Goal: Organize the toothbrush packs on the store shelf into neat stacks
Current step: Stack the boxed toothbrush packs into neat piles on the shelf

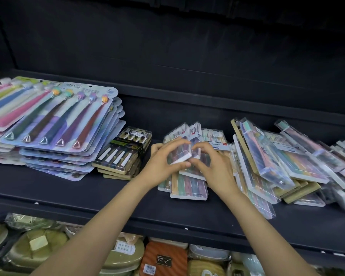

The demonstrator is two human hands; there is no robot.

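On the dark shelf, both my hands meet over a small pile of clear toothbrush packs at the middle. My left hand grips a clear pack from its left side, thumb under its near white edge. My right hand pinches a second clear pack next to it, fingers curled over its top. To the right lies a loose, tilted heap of clear packs. Left of my hands stands a short stack of black-and-gold packs.
A tall stack of large blister cards with coloured toothbrushes fills the shelf's left end. The shelf's back wall is dark. Below the front edge, a lower shelf holds green and orange packaged goods.
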